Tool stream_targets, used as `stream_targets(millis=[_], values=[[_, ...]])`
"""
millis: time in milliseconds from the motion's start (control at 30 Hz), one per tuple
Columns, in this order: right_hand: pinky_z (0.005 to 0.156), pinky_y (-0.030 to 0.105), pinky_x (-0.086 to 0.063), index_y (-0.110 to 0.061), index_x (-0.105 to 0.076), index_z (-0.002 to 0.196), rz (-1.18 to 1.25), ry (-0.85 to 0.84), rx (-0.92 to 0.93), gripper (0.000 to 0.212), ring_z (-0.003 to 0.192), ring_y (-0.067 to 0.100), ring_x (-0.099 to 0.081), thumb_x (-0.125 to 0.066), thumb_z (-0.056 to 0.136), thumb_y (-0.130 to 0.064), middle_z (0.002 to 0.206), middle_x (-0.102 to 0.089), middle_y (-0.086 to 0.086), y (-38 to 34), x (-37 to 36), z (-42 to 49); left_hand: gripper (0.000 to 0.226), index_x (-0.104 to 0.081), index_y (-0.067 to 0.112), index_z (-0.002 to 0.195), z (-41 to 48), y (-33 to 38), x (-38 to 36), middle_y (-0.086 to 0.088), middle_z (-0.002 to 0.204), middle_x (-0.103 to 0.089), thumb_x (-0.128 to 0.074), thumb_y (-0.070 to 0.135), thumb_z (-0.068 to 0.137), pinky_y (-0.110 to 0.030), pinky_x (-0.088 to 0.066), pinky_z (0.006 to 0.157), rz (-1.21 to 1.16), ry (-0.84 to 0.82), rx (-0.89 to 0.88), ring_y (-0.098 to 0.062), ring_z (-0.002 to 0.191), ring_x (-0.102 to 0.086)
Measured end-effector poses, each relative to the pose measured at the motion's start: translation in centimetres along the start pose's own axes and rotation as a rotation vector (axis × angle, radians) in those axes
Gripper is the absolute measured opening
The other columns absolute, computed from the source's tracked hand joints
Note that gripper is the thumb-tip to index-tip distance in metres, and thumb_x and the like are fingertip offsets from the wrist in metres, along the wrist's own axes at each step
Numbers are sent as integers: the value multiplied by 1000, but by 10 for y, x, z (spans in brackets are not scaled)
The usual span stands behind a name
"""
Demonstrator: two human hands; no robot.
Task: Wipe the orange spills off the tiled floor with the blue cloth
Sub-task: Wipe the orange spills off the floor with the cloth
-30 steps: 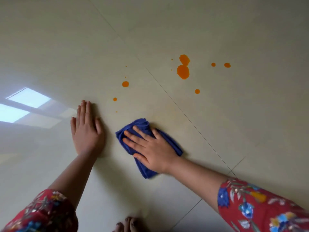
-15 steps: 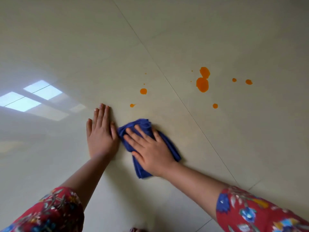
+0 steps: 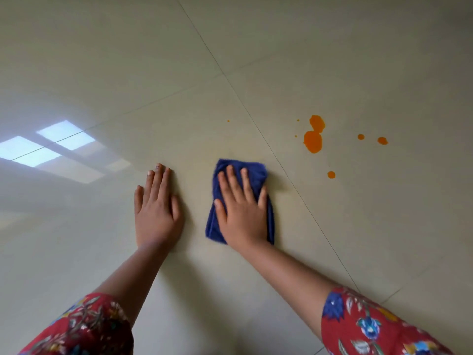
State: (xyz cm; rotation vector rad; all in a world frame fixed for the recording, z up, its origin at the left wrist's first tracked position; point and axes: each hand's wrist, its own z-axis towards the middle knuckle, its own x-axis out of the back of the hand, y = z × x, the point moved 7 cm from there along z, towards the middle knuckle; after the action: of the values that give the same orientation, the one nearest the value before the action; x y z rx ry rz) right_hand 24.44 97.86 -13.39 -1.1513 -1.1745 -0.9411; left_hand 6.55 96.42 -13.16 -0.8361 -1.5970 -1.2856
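Observation:
The folded blue cloth (image 3: 253, 172) lies flat on the cream tiled floor (image 3: 256, 60), and my right hand (image 3: 242, 208) presses down on it with fingers spread. My left hand (image 3: 156, 206) rests palm-down on the bare tile to the cloth's left, holding nothing. A large orange spill (image 3: 313, 135) of two joined blobs sits beyond and to the right of the cloth, across a grout line. Two smaller orange drops (image 3: 382, 140) lie further right, one drop (image 3: 331, 174) lies nearer, and a tiny speck (image 3: 228, 121) lies beyond the cloth.
Grout lines (image 3: 294, 185) run diagonally across the glossy floor. A bright window reflection (image 3: 51, 147) shines on the tiles at the left. My red floral sleeves (image 3: 371, 326) show at the bottom corners.
My right hand has slid the cloth forward and right, away from my left hand. The two orange drops that lay just beyond the cloth on the left tile no longer show.

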Motion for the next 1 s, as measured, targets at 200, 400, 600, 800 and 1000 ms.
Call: stream_targets(millis=[200, 400, 600, 800, 1000], values=[[113, 53, -15, -34, -23, 152, -48, -143, 494, 58, 149, 15, -13, -22, 96, -49, 161, -17, -12, -45, -8, 59, 64, -24, 23, 153, -2, 6, 2, 7, 160, -19, -36, 31, 90, -33, -6, 121, -38, -19, -66, -5, 148, -8], [114, 54, -17, -28, -25, 152, -3, 5, -105, 61, 148, 17, -17, -15, 95, -47, 160, -21, -8, 27, 6, 80, 63, -20, 29, 153, -3, 10, 1, 11, 160, -14, -33, 39, 92, -36, -5, 122, -22, -65, -125, -5, 148, -3], [106, 44, -31, -22, -36, 149, 34, -106, 493, 55, 145, 16, -26, -26, 97, -38, 157, -30, -5, -47, -9, 19, 63, -27, 23, 152, -2, 7, 1, 8, 159, -21, -31, 37, 90, -34, -8, 121, -25, -39, -110, -4, 147, -9], [116, 47, -17, -22, -20, 154, 42, -75, 5, 53, 149, 15, -10, -27, 103, -36, 162, -13, -6, 11, 5, 144, 62, -21, 24, 153, -4, 7, 2, 11, 160, -15, -31, 37, 93, -34, -6, 122, -13, -56, -115, -3, 147, -5], [110, 46, -23, -27, -27, 151, -6, -153, 534, 55, 148, 15, -17, -28, 98, -41, 160, -22, -8, -53, -12, 66, 63, -29, 21, 151, -3, 7, 2, 7, 159, -22, -34, 36, 91, -35, -10, 121, -35, -29, -111, -5, 147, -12]])
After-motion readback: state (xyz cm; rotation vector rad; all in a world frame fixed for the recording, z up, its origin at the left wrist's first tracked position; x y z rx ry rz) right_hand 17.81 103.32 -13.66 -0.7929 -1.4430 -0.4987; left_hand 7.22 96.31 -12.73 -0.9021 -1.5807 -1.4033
